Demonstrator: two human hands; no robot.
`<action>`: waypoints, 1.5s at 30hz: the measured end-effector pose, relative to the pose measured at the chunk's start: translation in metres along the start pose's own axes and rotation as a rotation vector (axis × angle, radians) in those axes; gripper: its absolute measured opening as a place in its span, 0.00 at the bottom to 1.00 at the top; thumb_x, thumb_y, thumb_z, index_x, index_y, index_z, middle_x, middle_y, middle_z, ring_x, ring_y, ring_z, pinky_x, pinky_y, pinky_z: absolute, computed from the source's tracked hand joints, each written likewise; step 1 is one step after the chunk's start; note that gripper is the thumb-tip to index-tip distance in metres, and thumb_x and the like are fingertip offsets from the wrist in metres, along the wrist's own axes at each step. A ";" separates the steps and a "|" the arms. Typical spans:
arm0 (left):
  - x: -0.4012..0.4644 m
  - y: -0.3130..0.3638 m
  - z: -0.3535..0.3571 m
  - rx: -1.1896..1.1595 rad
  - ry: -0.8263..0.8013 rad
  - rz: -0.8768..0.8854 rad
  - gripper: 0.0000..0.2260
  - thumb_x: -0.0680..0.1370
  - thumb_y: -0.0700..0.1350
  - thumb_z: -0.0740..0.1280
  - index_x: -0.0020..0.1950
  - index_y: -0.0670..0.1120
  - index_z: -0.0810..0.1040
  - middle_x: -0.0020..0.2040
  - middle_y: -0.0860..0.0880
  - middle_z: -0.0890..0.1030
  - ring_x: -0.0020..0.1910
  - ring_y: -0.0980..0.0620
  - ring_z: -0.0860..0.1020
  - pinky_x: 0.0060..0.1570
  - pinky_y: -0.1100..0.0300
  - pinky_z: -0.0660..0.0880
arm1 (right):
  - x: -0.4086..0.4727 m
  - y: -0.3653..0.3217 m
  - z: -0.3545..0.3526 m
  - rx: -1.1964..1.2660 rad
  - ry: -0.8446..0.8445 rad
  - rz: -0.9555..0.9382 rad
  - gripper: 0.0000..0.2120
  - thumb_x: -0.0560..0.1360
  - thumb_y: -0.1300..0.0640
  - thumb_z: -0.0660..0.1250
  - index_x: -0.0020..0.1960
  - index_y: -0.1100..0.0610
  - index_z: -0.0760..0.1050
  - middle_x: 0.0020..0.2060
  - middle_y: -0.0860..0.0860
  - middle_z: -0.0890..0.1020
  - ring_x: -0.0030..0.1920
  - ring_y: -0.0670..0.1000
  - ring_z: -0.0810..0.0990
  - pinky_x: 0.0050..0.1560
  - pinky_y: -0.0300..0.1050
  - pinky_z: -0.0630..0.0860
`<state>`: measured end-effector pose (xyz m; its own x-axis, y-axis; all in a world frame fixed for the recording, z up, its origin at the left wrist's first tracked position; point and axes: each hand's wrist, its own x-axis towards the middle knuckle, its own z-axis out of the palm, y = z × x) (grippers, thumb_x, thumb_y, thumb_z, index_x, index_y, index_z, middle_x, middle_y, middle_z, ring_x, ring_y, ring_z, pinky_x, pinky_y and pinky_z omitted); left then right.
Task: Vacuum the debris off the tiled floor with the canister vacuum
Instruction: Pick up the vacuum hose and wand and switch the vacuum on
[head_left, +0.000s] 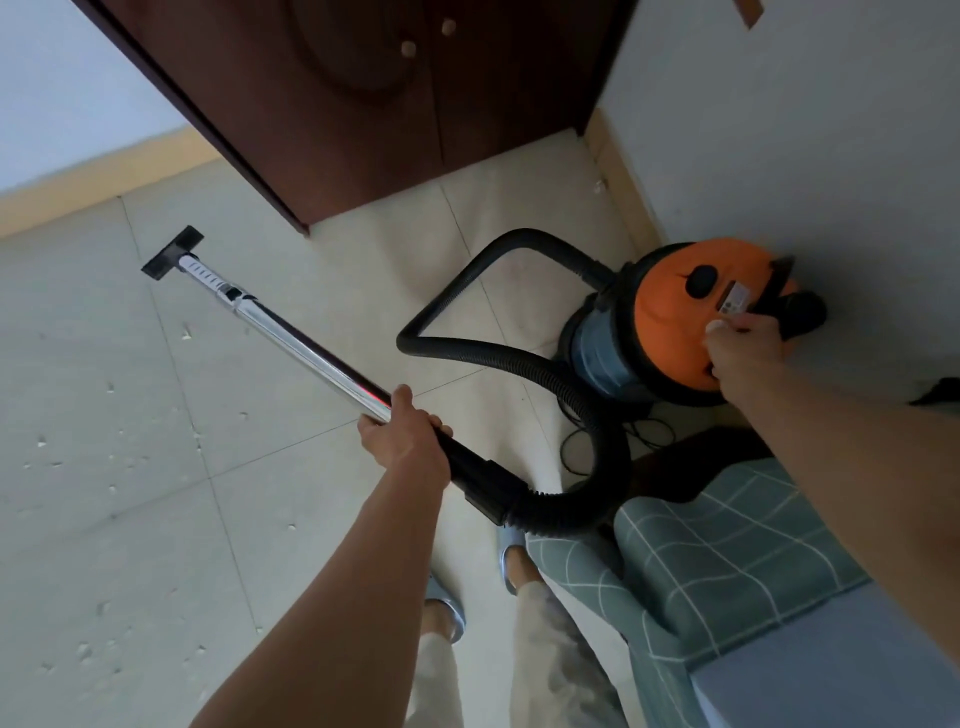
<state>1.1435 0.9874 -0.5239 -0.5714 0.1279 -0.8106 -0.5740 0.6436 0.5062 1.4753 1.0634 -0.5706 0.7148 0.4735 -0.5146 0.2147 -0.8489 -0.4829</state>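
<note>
The tiled floor (156, 415) is pale, with thin grout lines, and small white crumbs of debris (111, 387) lie scattered over it left of the canister vacuum (670, 322). The orange-topped canister stands against the white wall (805, 130), near the corner by a dark wooden cupboard (374, 104); a tan skirting (93, 182) runs along the wall base. Its black hose (493, 353) loops across the floor to the chrome wand (291, 332), whose nozzle (174, 252) sits on the tiles far left of the canister. The left hand (402, 431) has its grip wrapped round the wand's handle end. The right hand (743, 348) rests on the canister's lid, fingers curled; whether this grip holds anything I cannot tell. A green checked cover (701, 545) lies below the canister.
</note>
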 end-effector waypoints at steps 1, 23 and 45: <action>0.001 0.000 -0.002 0.004 0.002 0.004 0.10 0.76 0.46 0.67 0.54 0.46 0.70 0.33 0.43 0.71 0.24 0.48 0.70 0.23 0.62 0.71 | -0.013 -0.005 -0.001 0.052 -0.057 -0.009 0.22 0.78 0.54 0.67 0.71 0.55 0.72 0.68 0.58 0.75 0.67 0.61 0.75 0.69 0.60 0.74; 0.053 0.014 -0.108 -0.094 0.083 0.039 0.08 0.77 0.44 0.68 0.53 0.45 0.71 0.31 0.46 0.71 0.23 0.51 0.69 0.23 0.62 0.72 | -0.119 -0.014 0.092 0.054 -0.164 -0.119 0.12 0.75 0.49 0.72 0.34 0.49 0.77 0.33 0.52 0.83 0.45 0.59 0.87 0.55 0.56 0.83; 0.096 0.008 -0.215 -0.083 0.090 0.115 0.11 0.78 0.45 0.68 0.57 0.43 0.72 0.31 0.45 0.70 0.23 0.51 0.69 0.23 0.61 0.71 | -0.255 -0.011 0.147 -0.691 -0.587 -0.768 0.06 0.80 0.63 0.66 0.47 0.57 0.80 0.60 0.55 0.83 0.62 0.60 0.79 0.58 0.48 0.73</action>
<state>0.9578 0.8426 -0.5344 -0.6838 0.1267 -0.7186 -0.5464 0.5638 0.6193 1.1930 0.9869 -0.5381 -0.1335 0.7964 -0.5899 0.8964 -0.1569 -0.4146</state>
